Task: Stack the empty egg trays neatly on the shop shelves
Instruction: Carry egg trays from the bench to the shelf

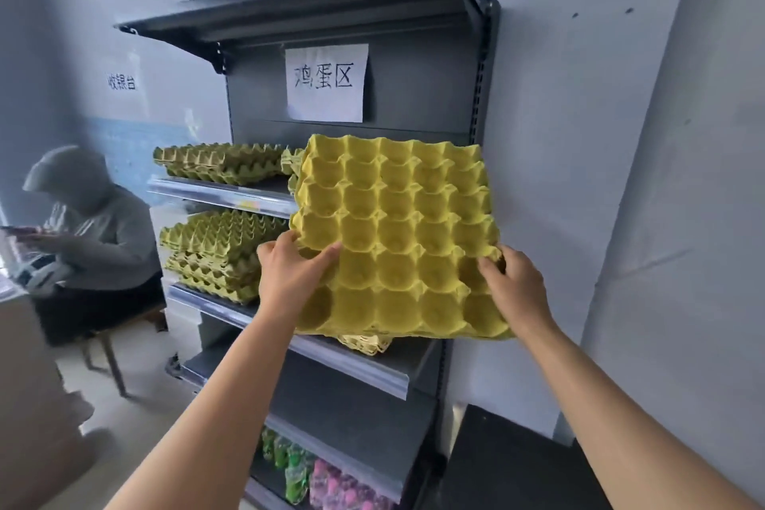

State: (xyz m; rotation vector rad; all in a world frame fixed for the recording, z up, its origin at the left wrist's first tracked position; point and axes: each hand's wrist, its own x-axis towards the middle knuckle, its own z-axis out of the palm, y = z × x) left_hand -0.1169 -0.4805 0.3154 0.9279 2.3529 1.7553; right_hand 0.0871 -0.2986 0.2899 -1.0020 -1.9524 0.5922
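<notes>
We hold a yellow moulded-pulp egg tray (397, 236) in both hands, its hollow cups turned toward us, steeply tilted in front of the dark grey metal shelving unit (422, 95); it is off the shelves, and its top edge leans toward the unit's back panel. Our left hand (294, 273) grips the tray's left edge, thumb laid across the cupped face and fingers curled behind; our right hand (513, 286) grips the right edge, fingers bent round it. Just below the tray's bottom edge, another yellow tray (364, 344) lies on the third shelf, mostly hidden. To the left, a low stack of yellow-green egg trays (219, 162) rests on the upper shelf; a taller stack of the same trays (215, 253) sits on the shelf beneath it. A white paper sign with handwritten characters (327, 83) hangs on the back panel above the tray; green and pink packets (331, 480) fill the lowest shelf. At far left a seated person in a grey hooded top (91, 228) looks down.
</notes>
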